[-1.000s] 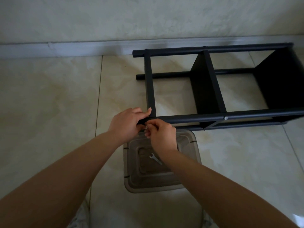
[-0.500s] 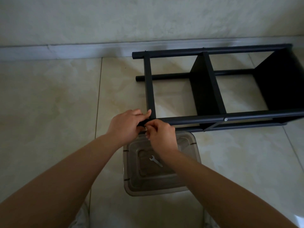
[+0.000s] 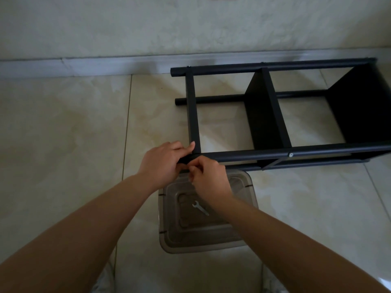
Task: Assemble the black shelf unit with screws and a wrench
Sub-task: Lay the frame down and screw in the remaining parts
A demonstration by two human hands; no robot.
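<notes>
left hand (image 3: pixel 160 162) grips the black shelf unit (image 3: pixel 275 115)'s near-left tube end; right hand (image 3: pixel 208 176) pinches there, screw unseen, best started straight by fingers.

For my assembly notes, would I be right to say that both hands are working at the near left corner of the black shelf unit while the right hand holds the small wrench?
Not quite. In the head view the wrench lies on the clear plastic box lid, in neither hand. The rest holds: the left hand and right hand work at the near left corner of the black shelf unit.
</notes>
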